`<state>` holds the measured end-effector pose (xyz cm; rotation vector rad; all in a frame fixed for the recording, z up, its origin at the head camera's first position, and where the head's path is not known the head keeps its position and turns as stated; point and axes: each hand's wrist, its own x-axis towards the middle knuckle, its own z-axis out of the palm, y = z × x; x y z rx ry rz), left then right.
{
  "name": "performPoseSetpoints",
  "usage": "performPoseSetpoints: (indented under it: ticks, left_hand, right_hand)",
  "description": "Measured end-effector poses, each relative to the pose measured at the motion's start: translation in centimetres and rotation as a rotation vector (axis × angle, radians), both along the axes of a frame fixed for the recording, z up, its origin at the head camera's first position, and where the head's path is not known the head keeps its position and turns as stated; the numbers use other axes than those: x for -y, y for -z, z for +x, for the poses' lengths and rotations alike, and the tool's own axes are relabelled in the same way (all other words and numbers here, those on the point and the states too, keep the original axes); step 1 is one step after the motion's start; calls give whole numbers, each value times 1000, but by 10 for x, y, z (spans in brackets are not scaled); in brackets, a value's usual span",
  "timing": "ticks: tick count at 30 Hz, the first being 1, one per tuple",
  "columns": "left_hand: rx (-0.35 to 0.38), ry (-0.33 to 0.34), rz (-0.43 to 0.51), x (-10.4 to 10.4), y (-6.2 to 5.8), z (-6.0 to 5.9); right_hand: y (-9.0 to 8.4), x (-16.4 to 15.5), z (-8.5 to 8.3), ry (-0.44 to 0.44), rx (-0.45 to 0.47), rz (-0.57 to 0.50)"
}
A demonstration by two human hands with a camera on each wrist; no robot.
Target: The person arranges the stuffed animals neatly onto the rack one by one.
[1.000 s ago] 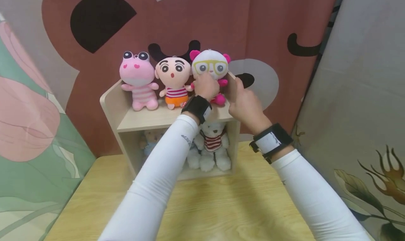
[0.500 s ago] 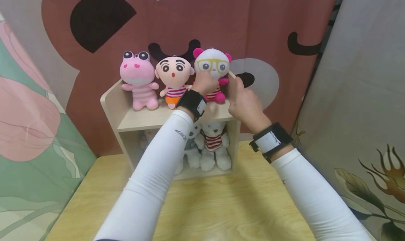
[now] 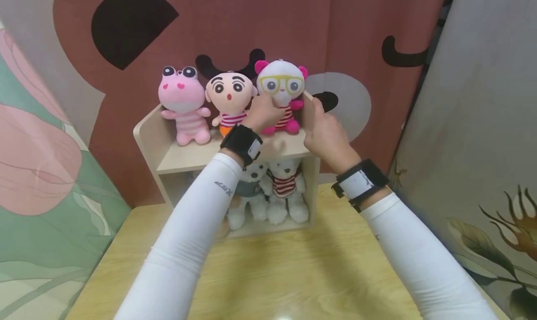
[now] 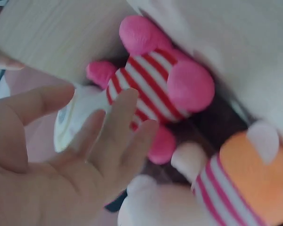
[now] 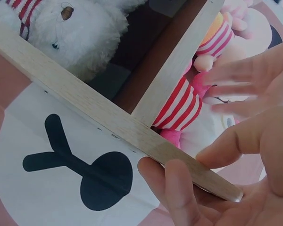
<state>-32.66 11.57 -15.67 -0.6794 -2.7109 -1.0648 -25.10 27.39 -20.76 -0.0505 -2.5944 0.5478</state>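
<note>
On the top board of a small wooden shelf (image 3: 184, 157) sits a pink-and-white panda plush (image 3: 285, 73) with yellow glasses and a red-striped body. My left hand (image 3: 263, 111) is right in front of it. Its fingers are spread in the left wrist view, near the panda's striped belly (image 4: 141, 80) and closed round nothing. My right hand (image 3: 329, 135) grips the shelf's right side panel (image 5: 104, 115), thumb on one face and fingers on the other. Beside the panda sits a boy doll (image 3: 229, 93) in striped top and orange shorts, partly covered by my left wrist.
A pink frog plush (image 3: 183, 103) sits at the top left. White teddy bears (image 3: 286, 189) fill the right of the lower compartment; my left sleeve hides its left part. The shelf stands on a yellow wooden table (image 3: 272, 268) against a printed curtain (image 3: 293, 21).
My left hand has drawn back slightly leftward from the panda, which has shifted a little right and upright. My right hand has stayed on the side panel.
</note>
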Motion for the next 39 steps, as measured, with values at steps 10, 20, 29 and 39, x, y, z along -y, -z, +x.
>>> performPoseSetpoints:
  ticks: [10,20,29,39]
  left_hand:
    - [-9,-188,-184,58,-7,5]
    - [23,-118,-141,71,6,-14]
    - [-11,-118,-184,76,4,-7]
    - [31,-124,-176,81,-2,4]
  right_hand:
    - [-15,0,-1,43,47,12]
    - [-10,0,2,33,37,42]
    - [-10,1,3,23,60,5]
    - [-11,-7,3,10,46,0]
